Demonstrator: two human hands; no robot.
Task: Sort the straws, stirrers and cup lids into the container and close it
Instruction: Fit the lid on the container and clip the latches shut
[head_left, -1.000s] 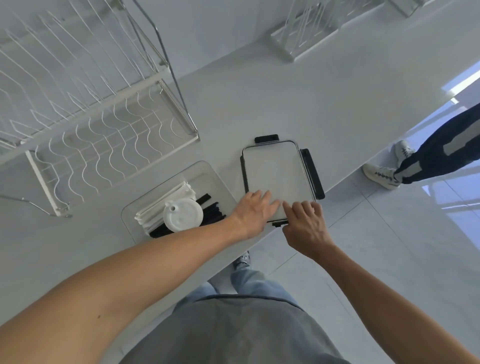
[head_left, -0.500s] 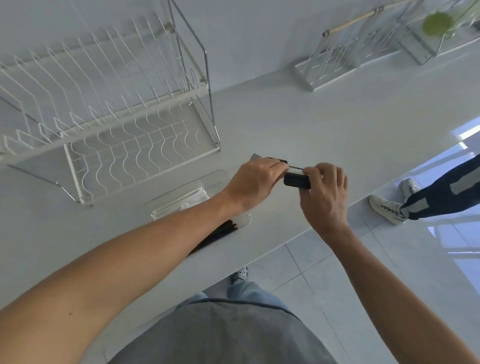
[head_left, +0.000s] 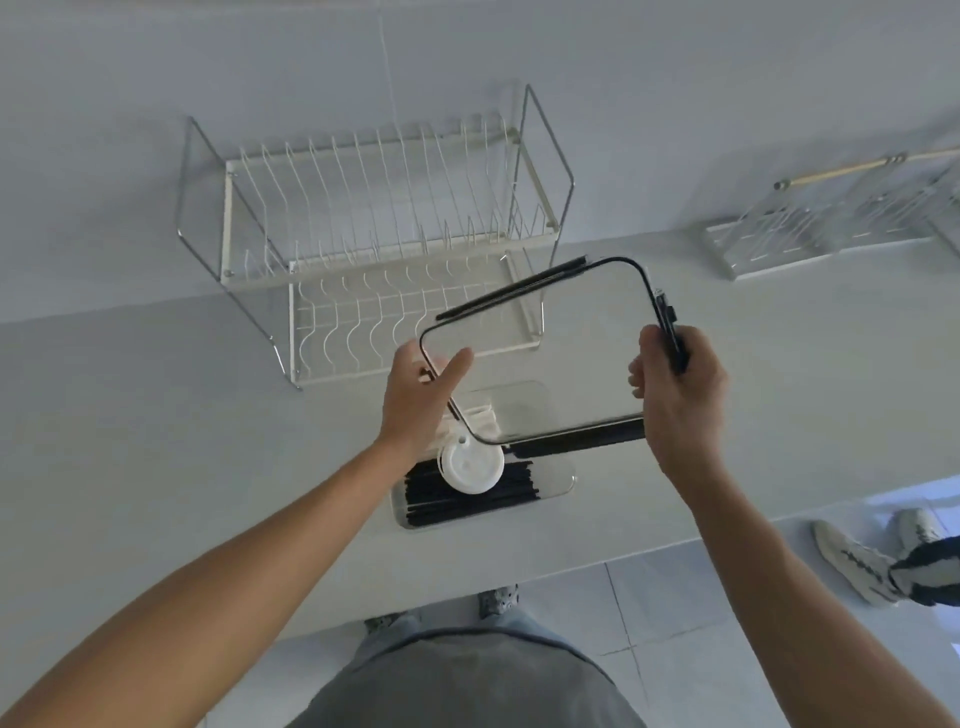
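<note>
I see the clear container lid (head_left: 540, 353) held up in the air between both hands, tilted, above the open container (head_left: 558, 480) on the white counter (head_left: 156, 441). The lid's near long edge hangs over the container's far half. Inside the container lie black stirrers (head_left: 467, 499) along the near side, white wrapped straws (head_left: 480, 418) behind them, and a round white cup lid (head_left: 470, 465) on top of both.

The container's far end shows only through the transparent lid, and its left rim is covered by my left wrist. How many straws there are I cannot make out. A black latch flap (head_left: 511, 292) runs along the lid's far long edge; another sits on the right short edge, partly hidden in my grip.

My left hand (head_left: 418, 400) pinches the lid's left short edge, thumb on top, fingers underneath. My right hand (head_left: 678, 395) grips the right short edge, fingers curled around the black latch there.

Behind stands a two-tier wire dish rack (head_left: 374, 244); another rack (head_left: 826, 228) sits far right. A second person's shoes (head_left: 857, 561) show on the floor.
</note>
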